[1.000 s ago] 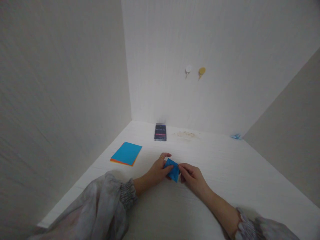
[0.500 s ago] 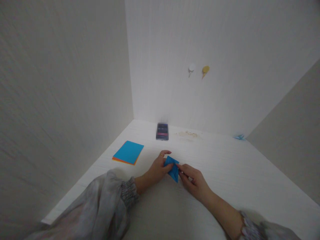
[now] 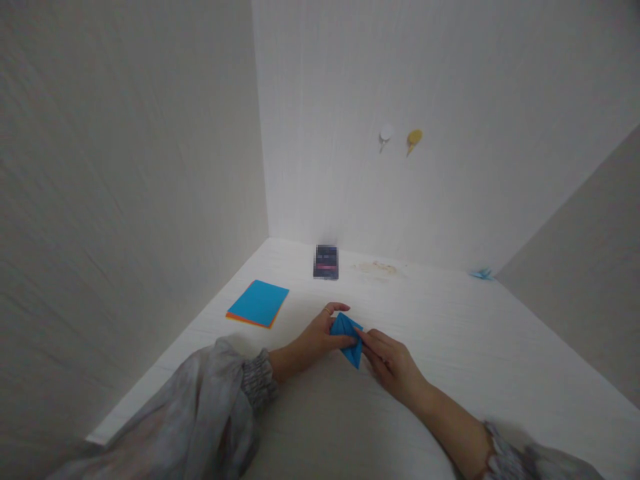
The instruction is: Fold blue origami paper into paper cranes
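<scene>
A folded piece of blue origami paper point(image 3: 345, 325) is held between both hands, tilted, with one pointed corner toward me. My left hand point(image 3: 320, 338) grips its left side, the thumb lying across the front and the ringed forefinger curled above. From the right, my right hand point(image 3: 390, 360) pinches the paper's right edge with thumb and forefinger. The fingers behind the paper are hidden. To the left of my left hand lies a stack of square paper point(image 3: 259, 303), blue on top with orange and yellow edges showing.
A dark, pixelated rectangular object point(image 3: 326, 262) sits near the back wall, beside a brownish worn patch point(image 3: 383, 268). A small light-blue folded paper point(image 3: 481, 274) lies in the back right corner. A white hook point(image 3: 385, 135) and a yellow hook point(image 3: 415, 138) are on the wall.
My left thumb has slid further right across the blue paper. The right fingertips have shifted onto its front face, and a crease on it shows more plainly.
</scene>
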### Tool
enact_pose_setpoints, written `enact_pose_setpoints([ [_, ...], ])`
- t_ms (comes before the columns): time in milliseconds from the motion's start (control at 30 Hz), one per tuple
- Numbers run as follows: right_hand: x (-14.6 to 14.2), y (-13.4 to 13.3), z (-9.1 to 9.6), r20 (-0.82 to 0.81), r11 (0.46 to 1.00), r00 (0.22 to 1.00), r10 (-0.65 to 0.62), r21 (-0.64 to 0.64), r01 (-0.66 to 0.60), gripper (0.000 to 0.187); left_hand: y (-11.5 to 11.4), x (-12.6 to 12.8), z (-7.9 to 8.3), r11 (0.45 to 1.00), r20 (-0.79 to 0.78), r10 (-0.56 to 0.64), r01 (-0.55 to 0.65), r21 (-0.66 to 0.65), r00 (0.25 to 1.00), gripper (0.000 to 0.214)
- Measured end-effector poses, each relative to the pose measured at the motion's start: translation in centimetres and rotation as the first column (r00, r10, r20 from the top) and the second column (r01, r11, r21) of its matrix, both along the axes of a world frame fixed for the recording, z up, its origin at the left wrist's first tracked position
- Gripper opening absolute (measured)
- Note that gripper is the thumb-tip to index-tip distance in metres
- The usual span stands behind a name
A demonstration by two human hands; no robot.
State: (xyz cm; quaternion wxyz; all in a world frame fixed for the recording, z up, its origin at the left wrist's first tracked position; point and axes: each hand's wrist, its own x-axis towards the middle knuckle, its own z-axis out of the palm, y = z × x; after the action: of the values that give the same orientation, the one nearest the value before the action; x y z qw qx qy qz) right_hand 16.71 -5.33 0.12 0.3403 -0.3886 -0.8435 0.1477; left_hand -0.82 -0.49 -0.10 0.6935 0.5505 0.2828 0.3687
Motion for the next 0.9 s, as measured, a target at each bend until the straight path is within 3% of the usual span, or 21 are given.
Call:
enact_pose_setpoints([
  [267, 0.2, -0.1, 0.0, -0.046, 0.996, 0.999, -0.007, -0.091, 0.003, 0.034, 0.1, -0.1, -0.4, 0.998, 0.053, -0.034, 0.037, -0.058, 0.998, 0.071],
  [367, -0.2, -0.1, -0.3, -0.191, 0.969, 0.981, -0.043, -0.249, -0.006, 0.033, 0.1, 0.0, -0.3, 0.999, 0.046, -0.001, 0.003, -0.054, 0.999, 0.071],
  [500, -1.1, -0.2, -1.1, -0.407, 0.873, 0.890, -0.206, -0.487, -0.021, 0.032, 0.3, 0.0, -0.6, 0.994, -0.028, 0.107, -0.107, 0.016, 0.994, 0.068],
  [633, -1.3, -0.2, -1.3, -0.394, 0.881, 0.891, -0.225, -0.474, 0.013, 0.030, 0.5, 0.1, -1.1, 0.989, -0.079, 0.139, -0.133, 0.068, 0.987, 0.064],
  [900, -0.7, -0.4, -0.7, -0.377, 0.928, 0.899, -0.222, -0.366, 0.076, 0.035, 0.7, 0.1, -1.2, 0.984, -0.053, 0.172, -0.169, 0.050, 0.984, 0.061],
])
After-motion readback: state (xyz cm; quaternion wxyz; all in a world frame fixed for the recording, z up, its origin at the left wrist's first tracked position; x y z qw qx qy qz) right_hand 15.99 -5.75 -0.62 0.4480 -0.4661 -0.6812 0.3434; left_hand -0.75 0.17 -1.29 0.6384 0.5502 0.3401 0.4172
